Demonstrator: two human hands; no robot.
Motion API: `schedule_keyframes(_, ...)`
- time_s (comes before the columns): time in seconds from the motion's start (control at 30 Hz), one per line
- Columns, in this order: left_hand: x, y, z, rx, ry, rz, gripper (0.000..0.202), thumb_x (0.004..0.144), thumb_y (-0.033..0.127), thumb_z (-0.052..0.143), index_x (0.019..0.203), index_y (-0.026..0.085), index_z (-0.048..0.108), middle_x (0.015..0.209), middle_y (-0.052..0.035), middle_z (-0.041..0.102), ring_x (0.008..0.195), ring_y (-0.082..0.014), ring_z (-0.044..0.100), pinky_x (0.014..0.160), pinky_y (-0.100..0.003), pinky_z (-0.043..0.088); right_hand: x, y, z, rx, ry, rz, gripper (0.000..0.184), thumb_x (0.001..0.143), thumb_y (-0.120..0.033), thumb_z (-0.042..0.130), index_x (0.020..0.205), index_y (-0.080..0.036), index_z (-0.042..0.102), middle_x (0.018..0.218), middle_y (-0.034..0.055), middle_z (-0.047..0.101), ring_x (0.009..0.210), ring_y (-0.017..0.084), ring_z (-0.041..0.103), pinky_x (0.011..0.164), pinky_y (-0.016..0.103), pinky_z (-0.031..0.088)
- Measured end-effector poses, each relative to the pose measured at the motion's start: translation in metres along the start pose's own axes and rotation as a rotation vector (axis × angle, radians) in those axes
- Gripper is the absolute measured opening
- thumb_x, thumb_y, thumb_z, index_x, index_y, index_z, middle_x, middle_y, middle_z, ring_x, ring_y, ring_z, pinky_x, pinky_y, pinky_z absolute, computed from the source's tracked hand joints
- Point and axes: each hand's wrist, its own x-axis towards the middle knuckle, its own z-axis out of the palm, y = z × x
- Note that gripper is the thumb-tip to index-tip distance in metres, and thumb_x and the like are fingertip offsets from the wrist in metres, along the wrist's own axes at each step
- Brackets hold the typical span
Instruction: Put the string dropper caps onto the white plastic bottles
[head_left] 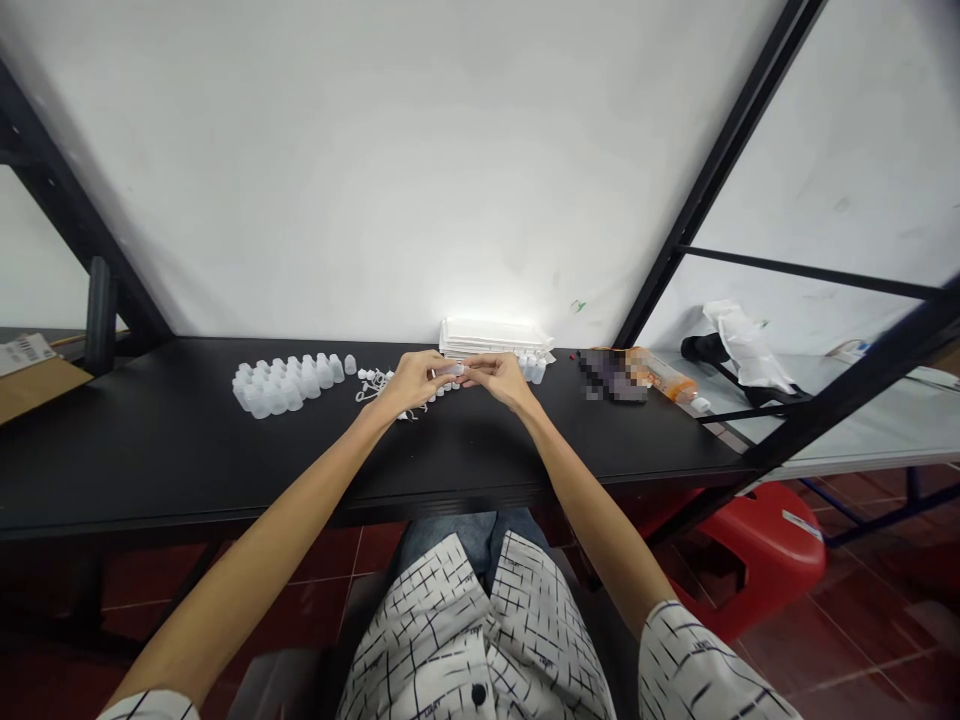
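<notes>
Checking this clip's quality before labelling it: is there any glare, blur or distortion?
In the head view, glare washes out the white tray behind the hands; the black metal frame beam at upper left is blurred and slanted by the wide lens; a pixelated patch covers the packet on the right.

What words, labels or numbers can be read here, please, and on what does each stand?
Nothing is legible.
White label on brown cardboard: too small to read.
Dark rectangular packet: pixelated, unreadable.
Orange-banded clear tube: too blurred.
White sticker on red plastic stool: too small.
</notes>
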Motion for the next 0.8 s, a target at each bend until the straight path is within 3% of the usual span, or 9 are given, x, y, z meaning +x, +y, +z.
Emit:
schedule_keyframes(0.33, -0.0041, -0.0049, 0.0068, 0.315, 0.08, 0.191, 0.024, 0.09, 0.025, 0.052, 0.095, 0.02, 0.074, 0.091, -0.008, 0.069, 0.085, -0.0184, 0.063, 0.076, -0.028, 0.048, -0.0021, -0.0054, 0.0024, 0.079, 0.014, 0.055, 0.041, 0.049, -0.045, 0.087, 0.074, -0.014, 0.074, 0.07, 0.0033, 0.073, 0.069, 0.022, 0.071, 0.082, 0.041, 0.059)
schedule_keyframes(0.47, -0.005, -0.0029, 0.0076, 0.354, 0.081, 0.219, 0.023, 0.09, 0.02, 0.05, 0.088, 0.017, 0.073, 0.088, -0.0092, 0.067, 0.082, -0.0187, 0.062, 0.073, -0.029, 0.047, -0.0022, -0.0065, 0.0024, 0.082, 0.04, 0.092, 0.041, 0.046, -0.044, 0.088, 0.071, -0.014, 0.075, 0.068, 0.0027, 0.073, 0.07, 0.023, 0.071, 0.083, 0.042, 0.059)
schedule_keyframes(0.6, -0.0062, -0.0009, 0.0083, 0.384, 0.092, 0.266, 0.027, 0.09, 0.016, 0.045, 0.093, 0.018, 0.072, 0.088, -0.0086, 0.067, 0.084, -0.0178, 0.06, 0.073, -0.028, 0.047, -0.0024, -0.0072, 0.0016, 0.087, 0.062, 0.095, 0.04, 0.047, -0.041, 0.088, 0.073, -0.014, 0.075, 0.071, 0.0035, 0.073, 0.073, 0.023, 0.071, 0.084, 0.042, 0.058)
schedule_keyframes(0.8, -0.0046, 0.0028, 0.009, 0.334, 0.103, 0.201, 0.024, 0.089, 0.02, 0.05, 0.098, 0.018, 0.072, 0.095, -0.0099, 0.07, 0.089, -0.0201, 0.062, 0.078, -0.03, 0.049, -0.0012, -0.0094, -0.0007, 0.085, 0.046, 0.107, 0.04, 0.05, -0.041, 0.087, 0.074, -0.013, 0.072, 0.069, 0.0032, 0.072, 0.072, 0.022, 0.072, 0.079, 0.039, 0.06)
